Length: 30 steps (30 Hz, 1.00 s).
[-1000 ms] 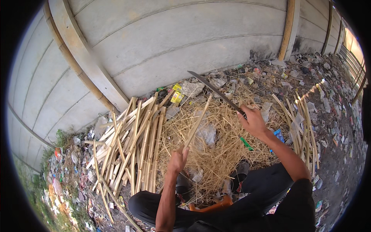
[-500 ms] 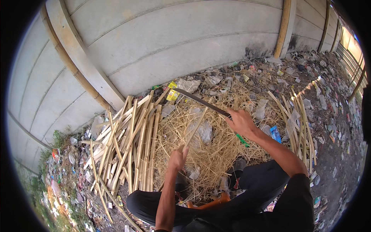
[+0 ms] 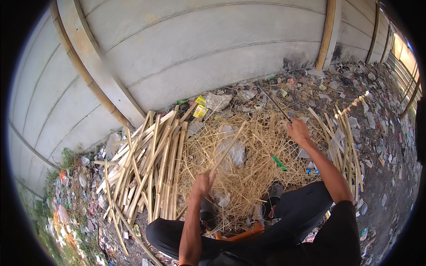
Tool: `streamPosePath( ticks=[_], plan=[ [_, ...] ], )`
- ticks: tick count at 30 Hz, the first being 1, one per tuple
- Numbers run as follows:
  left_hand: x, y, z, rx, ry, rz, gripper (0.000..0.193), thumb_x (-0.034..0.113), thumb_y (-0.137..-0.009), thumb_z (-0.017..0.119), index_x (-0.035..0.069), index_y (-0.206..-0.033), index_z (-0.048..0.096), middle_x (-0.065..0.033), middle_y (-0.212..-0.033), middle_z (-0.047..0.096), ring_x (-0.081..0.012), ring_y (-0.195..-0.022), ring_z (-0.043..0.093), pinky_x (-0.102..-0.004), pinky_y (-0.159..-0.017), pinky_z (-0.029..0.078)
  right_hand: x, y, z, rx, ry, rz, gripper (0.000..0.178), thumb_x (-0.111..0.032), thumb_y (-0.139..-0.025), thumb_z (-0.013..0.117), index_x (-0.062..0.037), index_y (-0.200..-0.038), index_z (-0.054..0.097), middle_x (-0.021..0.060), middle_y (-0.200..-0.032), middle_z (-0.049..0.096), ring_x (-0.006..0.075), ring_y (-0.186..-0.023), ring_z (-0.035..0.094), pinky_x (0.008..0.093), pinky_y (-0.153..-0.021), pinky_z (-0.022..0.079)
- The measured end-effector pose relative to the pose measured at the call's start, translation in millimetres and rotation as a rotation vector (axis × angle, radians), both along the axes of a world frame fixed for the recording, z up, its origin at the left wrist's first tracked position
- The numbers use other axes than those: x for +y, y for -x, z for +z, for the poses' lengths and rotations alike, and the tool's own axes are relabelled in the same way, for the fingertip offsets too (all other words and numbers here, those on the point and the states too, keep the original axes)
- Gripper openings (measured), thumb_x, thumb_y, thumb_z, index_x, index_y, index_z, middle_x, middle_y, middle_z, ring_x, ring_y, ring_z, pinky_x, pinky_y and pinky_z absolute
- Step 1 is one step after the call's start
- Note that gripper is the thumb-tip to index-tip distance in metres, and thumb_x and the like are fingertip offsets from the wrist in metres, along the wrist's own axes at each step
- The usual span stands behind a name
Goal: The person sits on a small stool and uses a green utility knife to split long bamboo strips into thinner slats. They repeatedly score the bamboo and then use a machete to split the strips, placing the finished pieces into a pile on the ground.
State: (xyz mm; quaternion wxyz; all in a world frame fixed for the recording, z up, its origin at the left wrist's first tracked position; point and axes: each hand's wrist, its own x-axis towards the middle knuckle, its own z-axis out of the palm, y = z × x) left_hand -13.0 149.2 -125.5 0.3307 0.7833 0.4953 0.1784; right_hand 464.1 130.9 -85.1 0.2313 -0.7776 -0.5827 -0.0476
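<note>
My left hand point(image 3: 203, 183) is closed around the lower part of a split bamboo strip point(image 3: 230, 146), which tilts up and to the right in front of me. My right hand point(image 3: 298, 130) grips the handle of a machete point(image 3: 276, 102). Its long dark blade points up and to the left, well apart from the strip. Below both hands lies a heap of thin bamboo shavings point(image 3: 253, 164). At my left is a thick pile of split bamboo strips point(image 3: 153, 155), and a smaller bundle of strips point(image 3: 347, 142) lies to my right.
A grey concrete panel wall point(image 3: 213, 48) with bamboo poles point(image 3: 84, 73) runs behind the heap. Litter point(image 3: 377, 133) covers much of the ground. A green plastic piece point(image 3: 278, 163) lies on the shavings. Between my knees is something orange point(image 3: 242, 232).
The machete has swung right and away from the bamboo strip with my right hand, its blade now turned more upward. My left hand stays nearly in place, still holding the strip.
</note>
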Motion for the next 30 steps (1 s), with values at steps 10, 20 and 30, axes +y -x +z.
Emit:
streamPosePath(
  ticks=[10, 20, 30],
  plan=[
    [62.7, 26.6, 16.4, -0.120, 0.560, -0.167, 0.083, 0.080, -0.100, 0.032, 0.006, -0.074, 0.058, -0.0058, -0.056, 0.052, -0.0196, -0.047, 0.056, -0.0398, -0.049, 0.051, -8.7, 78.1, 64.5, 0.286, -0.167, 0.291, 0.031, -0.023, -0.103, 0.061, 0.0064, -0.105, 0.068, 0.0175, -0.054, 0.054, 0.0313, -0.044, 0.052, 0.0458, -0.049, 0.039],
    [58.7, 24.3, 105.5, -0.103, 0.673, -0.157, 0.085, 0.081, -0.099, 0.028, 0.003, -0.079, 0.057, -0.0076, -0.056, 0.054, -0.0203, -0.047, 0.061, -0.0369, -0.048, 0.054, -18.5, 83.4, 73.5, 0.249, -0.359, 0.346, 0.036, -0.031, -0.106, 0.060, 0.0043, -0.106, 0.069, 0.0135, -0.054, 0.052, 0.0239, -0.042, 0.048, 0.0412, -0.047, 0.036],
    [50.9, 25.8, 160.4, 0.000, 0.429, -0.067, 0.079, 0.071, -0.104, 0.036, -0.004, -0.086, 0.055, -0.0082, -0.057, 0.054, -0.0245, -0.050, 0.069, -0.0372, -0.045, 0.055, -30.0, 104.7, 97.7, 0.387, -0.051, 0.380, 0.044, -0.040, -0.108, 0.055, 0.0020, -0.111, 0.068, 0.0154, -0.068, 0.059, 0.0280, -0.061, 0.053, 0.0445, -0.073, 0.041]
  ],
)
